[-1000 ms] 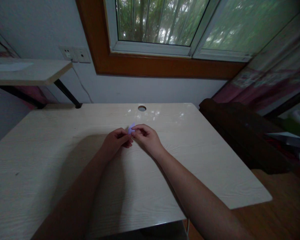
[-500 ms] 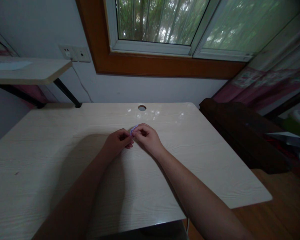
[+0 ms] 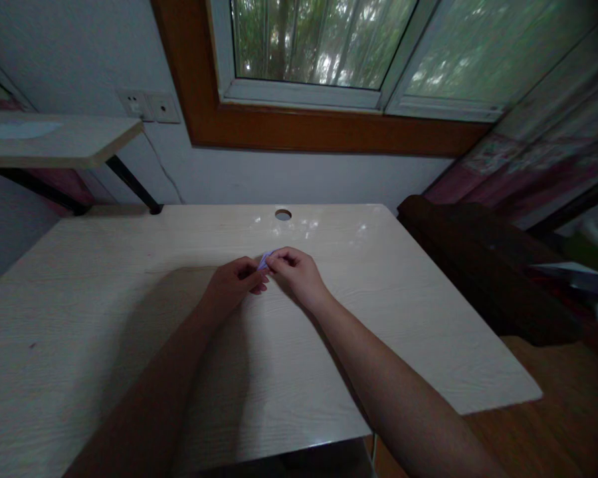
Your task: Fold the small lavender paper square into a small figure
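A small, thin purple piece (image 3: 264, 259) shows between my hands, above the middle of the desk; it looks like folded paper, though most of it is hidden by fingers. My left hand (image 3: 233, 282) pinches its lower left part between thumb and forefinger, with the other fingers curled below. From the right, my right hand (image 3: 296, 271) pinches its upper right side with thumb and fingertips. Both hands are close together, their fingertips almost touching.
The pale wooden desk (image 3: 379, 332) has a round cable hole (image 3: 283, 214) near its back edge. A raised shelf (image 3: 80, 146) on black legs stands at the back left. Beyond the right edge is dark brown furniture (image 3: 468, 265). A window (image 3: 323, 46) is above the desk.
My right fingertips have shifted slightly right and more of the purple piece shows between the hands. My left hand has barely moved.
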`<move>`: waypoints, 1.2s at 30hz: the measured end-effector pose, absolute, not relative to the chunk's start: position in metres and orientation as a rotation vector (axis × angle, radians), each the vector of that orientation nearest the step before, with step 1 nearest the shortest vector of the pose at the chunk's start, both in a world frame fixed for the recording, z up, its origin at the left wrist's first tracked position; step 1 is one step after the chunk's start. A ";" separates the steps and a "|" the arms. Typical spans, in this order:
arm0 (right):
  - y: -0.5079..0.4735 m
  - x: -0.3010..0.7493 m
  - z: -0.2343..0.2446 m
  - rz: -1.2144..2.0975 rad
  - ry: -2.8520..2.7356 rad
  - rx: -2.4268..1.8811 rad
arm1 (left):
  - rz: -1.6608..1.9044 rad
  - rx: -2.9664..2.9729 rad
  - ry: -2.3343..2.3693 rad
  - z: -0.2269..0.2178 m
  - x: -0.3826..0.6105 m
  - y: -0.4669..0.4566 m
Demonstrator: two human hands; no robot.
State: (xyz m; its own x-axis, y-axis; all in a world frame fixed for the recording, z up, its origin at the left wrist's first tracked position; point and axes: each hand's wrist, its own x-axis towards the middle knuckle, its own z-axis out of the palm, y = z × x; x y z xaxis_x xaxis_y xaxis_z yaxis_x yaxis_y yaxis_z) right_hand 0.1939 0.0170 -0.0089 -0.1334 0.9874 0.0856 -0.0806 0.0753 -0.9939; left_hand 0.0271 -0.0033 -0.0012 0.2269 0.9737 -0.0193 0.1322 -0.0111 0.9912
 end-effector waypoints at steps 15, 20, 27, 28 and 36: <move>0.016 0.193 -0.009 1.481 -1.143 -0.896 | 1.164 1.611 1.219 -0.008 0.024 -0.002; 0.017 0.193 -0.013 1.478 -1.170 -0.887 | 1.203 1.684 1.241 -0.009 0.023 0.000; 0.017 0.196 -0.013 1.155 -1.359 -0.923 | 1.130 1.784 1.329 -0.007 0.021 -0.001; 0.017 0.196 -0.012 1.111 -1.384 -0.922 | 1.118 1.786 1.342 -0.008 0.020 -0.001; 0.020 0.197 -0.016 1.096 -1.430 -0.925 | 1.122 1.674 1.301 -0.010 0.020 0.001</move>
State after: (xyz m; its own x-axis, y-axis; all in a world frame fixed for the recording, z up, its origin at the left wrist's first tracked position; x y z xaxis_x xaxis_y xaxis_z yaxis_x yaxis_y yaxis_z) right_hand 0.1970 0.0205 -0.0163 -0.1389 0.9502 0.2791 -0.0220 0.2788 -0.9601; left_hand 0.0200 0.0006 -0.0103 0.1089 0.9737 0.2001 0.3407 -0.2257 0.9127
